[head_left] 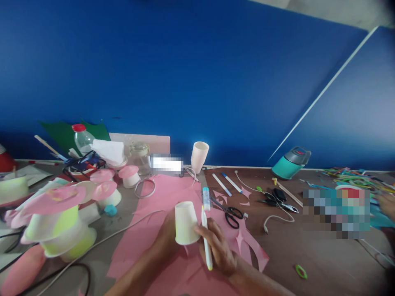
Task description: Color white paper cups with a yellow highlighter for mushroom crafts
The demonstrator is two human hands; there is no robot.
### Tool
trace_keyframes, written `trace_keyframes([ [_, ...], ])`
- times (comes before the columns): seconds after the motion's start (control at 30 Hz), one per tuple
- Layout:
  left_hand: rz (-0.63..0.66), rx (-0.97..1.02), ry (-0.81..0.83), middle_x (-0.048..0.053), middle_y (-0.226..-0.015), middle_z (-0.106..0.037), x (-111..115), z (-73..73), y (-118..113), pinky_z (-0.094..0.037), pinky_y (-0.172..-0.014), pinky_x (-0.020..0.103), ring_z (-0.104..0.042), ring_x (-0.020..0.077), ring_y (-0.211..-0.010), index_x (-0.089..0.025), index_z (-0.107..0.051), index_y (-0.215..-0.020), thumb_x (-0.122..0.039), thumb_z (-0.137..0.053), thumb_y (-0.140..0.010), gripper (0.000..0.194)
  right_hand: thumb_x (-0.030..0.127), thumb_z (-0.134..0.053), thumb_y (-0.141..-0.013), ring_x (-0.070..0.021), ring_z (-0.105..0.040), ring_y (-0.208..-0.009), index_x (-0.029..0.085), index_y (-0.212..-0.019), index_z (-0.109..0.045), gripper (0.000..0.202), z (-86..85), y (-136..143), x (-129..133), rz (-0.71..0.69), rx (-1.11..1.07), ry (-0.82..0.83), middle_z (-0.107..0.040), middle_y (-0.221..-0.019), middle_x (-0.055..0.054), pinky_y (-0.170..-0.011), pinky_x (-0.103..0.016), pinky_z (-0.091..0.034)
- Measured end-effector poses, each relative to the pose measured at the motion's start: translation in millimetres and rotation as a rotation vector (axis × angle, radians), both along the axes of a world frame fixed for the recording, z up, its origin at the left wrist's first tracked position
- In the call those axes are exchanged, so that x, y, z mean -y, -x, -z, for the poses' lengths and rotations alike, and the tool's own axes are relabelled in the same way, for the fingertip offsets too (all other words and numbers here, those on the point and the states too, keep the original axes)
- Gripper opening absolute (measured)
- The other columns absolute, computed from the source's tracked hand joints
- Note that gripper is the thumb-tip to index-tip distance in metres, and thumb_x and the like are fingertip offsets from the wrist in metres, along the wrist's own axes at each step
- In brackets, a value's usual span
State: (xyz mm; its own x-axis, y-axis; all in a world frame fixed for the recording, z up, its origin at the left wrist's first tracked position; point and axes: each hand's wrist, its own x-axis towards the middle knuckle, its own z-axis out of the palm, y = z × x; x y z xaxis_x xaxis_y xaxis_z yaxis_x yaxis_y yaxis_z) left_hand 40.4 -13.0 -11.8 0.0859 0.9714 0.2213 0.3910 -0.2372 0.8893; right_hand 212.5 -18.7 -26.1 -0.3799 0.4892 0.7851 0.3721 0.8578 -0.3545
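Observation:
My left hand (167, 230) is wrapped round the back of an upside-down paper cup (185, 224), its fingers mostly hidden behind it. The cup is pale, with yellowish patches, and tilts slightly. In my right hand (219, 248) is a white marker pen (205, 242) with a yellow tip, held upright beside the cup's right side. The fingertips of that hand come close to or touch the cup's wall. Under both hands lies a large sheet of pink paper (132, 257). Black-handled scissors (232, 216) and a glue stick (206, 199) lie just beyond my right hand.
Left stand cups with pink paper discs (128, 170), a red-capped bottle (83, 137) and a glass jar (140, 158). A white cup (199, 156) stands by the blue partition (185, 82). Right are markers (232, 183), pliers (288, 207), a teal flask (290, 163) and another person's hand (387, 203).

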Motion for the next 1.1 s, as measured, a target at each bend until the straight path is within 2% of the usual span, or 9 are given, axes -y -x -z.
trace_keyframes([
  [0.1, 0.069, 0.01, 0.04, -0.004, -0.054, -0.045, 1, -8.8, -3, -0.038, -0.048, 0.021, -0.042, 0.0097, -0.052, -0.016, -0.048, -0.055, -0.023, -0.051, -0.078, 0.024, 0.003, -0.047, -0.077, -0.0259, -0.062, -0.084, 0.027, -0.132, -0.04, 0.06, -2.8, 1, 2, 0.041, 0.003, 0.05, -0.062, -0.093, -0.008, -0.069, -0.042, -0.056],
  [0.3, 0.06, 0.044, 0.137, -0.003, -0.056, -0.045, 3, -12.3, -2, -0.037, -0.049, 0.021, -0.041, 0.0098, -0.054, -0.017, -0.044, -0.056, -0.017, -0.047, -0.073, 0.018, 0.003, -0.048, -0.078, -0.0273, -0.062, -0.094, 0.026, -0.136, -0.036, 0.063, -3.6, 4, 5, 0.07, -0.003, 0.011, -0.062, -0.103, -0.009, -0.072, -0.041, -0.058],
  [0.4, 0.058, 0.031, 0.123, -0.002, -0.059, -0.047, 3, -12.8, -2, -0.039, -0.051, 0.023, -0.042, 0.011, -0.057, -0.016, -0.046, -0.057, -0.018, -0.05, -0.073, 0.017, 0.001, -0.047, -0.079, -0.0263, -0.062, -0.092, 0.027, -0.136, -0.036, 0.064, 0.1, 6, 3, 0.101, 0.005, 0.028, -0.062, -0.1, -0.008, -0.072, -0.04, -0.056],
  [0.57, 0.031, 0.028, 0.08, 0.0, -0.064, -0.052, 3, -13.9, -1, -0.045, -0.053, 0.026, -0.047, 0.0137, -0.059, -0.016, -0.051, -0.068, -0.021, -0.05, -0.078, 0.011, 0.005, -0.043, -0.083, -0.0227, -0.057, -0.078, 0.023, -0.13, -0.042, 0.051, 1.9, 5, -5, 0.016, 0.0, -0.059, -0.057, -0.086, -0.007, -0.064, -0.037, -0.052],
  [0.63, -0.021, -0.002, -0.04, 0.004, -0.079, -0.057, 3, -7.6, 1, -0.051, -0.065, 0.032, -0.053, 0.0172, -0.069, -0.016, -0.054, -0.09, -0.026, -0.052, -0.081, 0.013, 0.006, -0.042, -0.084, -0.0211, -0.053, -0.074, 0.023, -0.131, -0.04, 0.05, 0.8, 3, -8, 0.004, 0.014, -0.105, -0.055, -0.083, -0.005, -0.063, -0.036, -0.05],
  [0.7, -0.083, -0.089, -0.2, 0.012, -0.104, -0.055, 3, 4.0, 5, -0.05, -0.083, 0.044, -0.056, 0.0246, -0.092, -0.015, -0.042, -0.118, -0.028, -0.059, -0.078, 0.045, 0.006, -0.04, -0.086, -0.0205, -0.05, -0.072, 0.022, -0.134, -0.038, 0.05, -1.7, 1, -10, 0.021, 0.052, -0.134, -0.052, -0.079, -0.005, -0.063, -0.037, -0.047],
  [0.77, -0.137, -0.185, -0.327, 0.021, -0.128, -0.04, 3, 17.3, 7, -0.042, -0.094, 0.055, -0.046, 0.033, -0.115, -0.014, -0.024, -0.134, -0.031, -0.062, -0.076, 0.071, 0.008, -0.036, -0.088, -0.0198, -0.046, -0.068, 0.019, -0.135, -0.036, 0.049, -5.5, 0, -12, 0.026, 0.105, -0.155, -0.049, -0.075, -0.004, -0.061, -0.037, -0.044],
  [0.87, -0.194, -0.311, -0.449, 0.026, -0.134, -0.029, 2, 32.6, 9, -0.038, -0.096, 0.061, -0.035, 0.0381, -0.125, -0.011, -0.011, -0.14, -0.025, -0.055, -0.08, 0.076, 0.012, -0.031, -0.09, -0.0185, -0.043, -0.064, 0.02, -0.134, -0.038, 0.045, -11.9, 1, -12, -0.009, 0.198, -0.162, -0.045, -0.073, -0.002, -0.061, -0.036, -0.042],
  [1.1, -0.12, -0.546, -0.522, 0.024, -0.13, -0.039, -1, 47.6, 10, -0.041, -0.094, 0.06, -0.041, 0.0384, -0.121, -0.015, -0.002, -0.144, -0.011, -0.043, -0.081, 0.075, 0.013, -0.028, -0.093, -0.0184, -0.044, -0.068, 0.019, -0.133, -0.039, 0.041, -13.8, 0, -10, -0.131, 0.253, -0.137, -0.045, -0.075, -0.003, -0.066, -0.038, -0.041],
])
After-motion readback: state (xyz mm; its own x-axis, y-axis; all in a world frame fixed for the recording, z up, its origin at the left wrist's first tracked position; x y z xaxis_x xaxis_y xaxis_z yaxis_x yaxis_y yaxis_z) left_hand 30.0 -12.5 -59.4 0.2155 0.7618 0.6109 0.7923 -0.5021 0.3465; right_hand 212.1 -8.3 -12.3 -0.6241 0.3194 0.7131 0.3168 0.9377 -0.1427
